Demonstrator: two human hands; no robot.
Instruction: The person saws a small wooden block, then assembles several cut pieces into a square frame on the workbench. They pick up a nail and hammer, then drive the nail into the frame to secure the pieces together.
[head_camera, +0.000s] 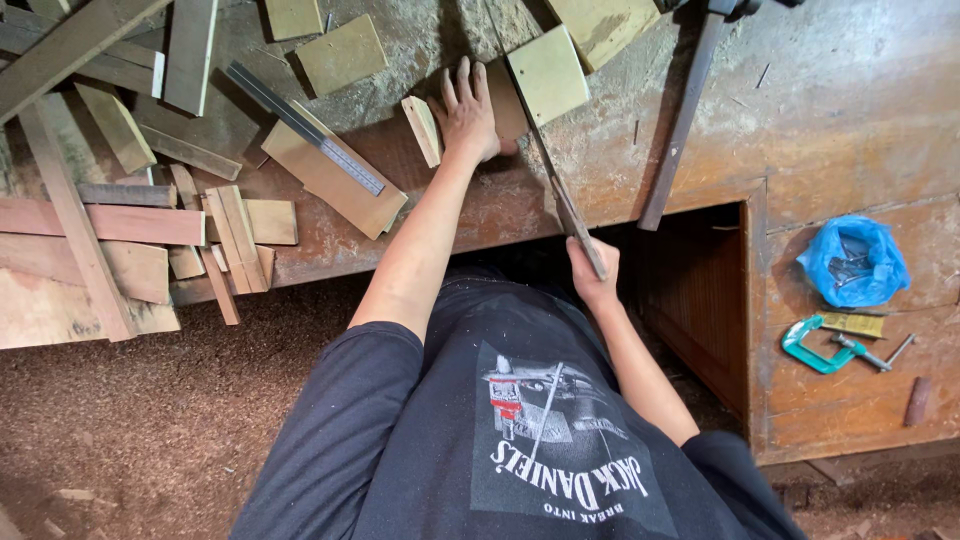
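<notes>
The left hand (468, 115) lies flat, fingers spread, pressing a brown wooden piece (505, 105) onto the workbench (850, 110), while the right hand (592, 272) sits nearer the body, wrapped around the handle of a hand saw (560, 190). The saw's long thin blade runs straight away from the right hand, up along the right edge of the piece, just beside the left hand's thumb. The piece looks smooth, reddish-brown and flat, lying near the bench's front edge

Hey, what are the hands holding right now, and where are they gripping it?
The right hand grips a handsaw by its handle end. The left hand grips nothing; it presses flat on a brown wooden piece on the workbench.
</notes>
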